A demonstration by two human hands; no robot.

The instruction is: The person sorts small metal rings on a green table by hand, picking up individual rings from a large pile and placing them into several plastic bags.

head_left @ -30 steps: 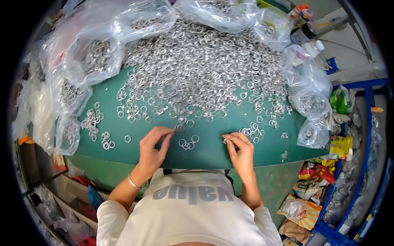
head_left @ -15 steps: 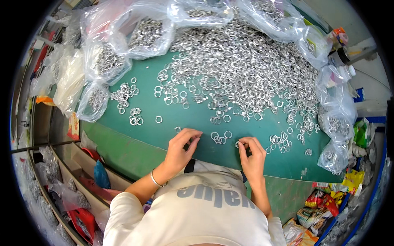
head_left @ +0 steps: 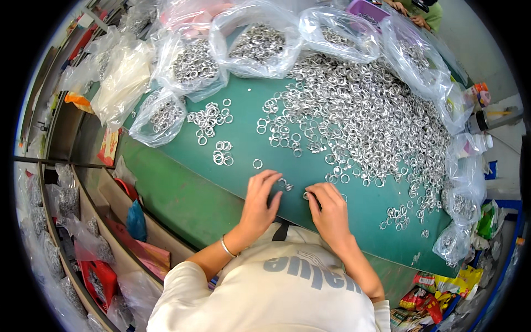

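My left hand (head_left: 259, 200), with a bracelet on its wrist, is over the near edge of the green table (head_left: 221, 180). Its thumb and index finger are apart, and a couple of small silver metal rings (head_left: 286, 185) lie just beyond the fingertips. To the right, my right hand (head_left: 332, 216) pinches a single metal ring (head_left: 306, 195) between thumb and fingers. Other rings lie partly hidden behind that hand. A lone ring (head_left: 257, 164) rests beyond my left hand, and a small cluster of rings (head_left: 223, 154) sits farther left.
A large heap of metal rings (head_left: 381, 110) spreads over the far right. Open clear plastic bags of rings (head_left: 257, 44) line the far edge. Shelves with bagged parts (head_left: 69, 199) stand at left, snack packets (head_left: 426, 299) at lower right. Another person's hand (head_left: 418, 22) shows at top right.
The view has swung, so the table's contents appear shifted right. My right hand has come closer to my left, still pinching a ring. My left thumb and index finger have spread apart.
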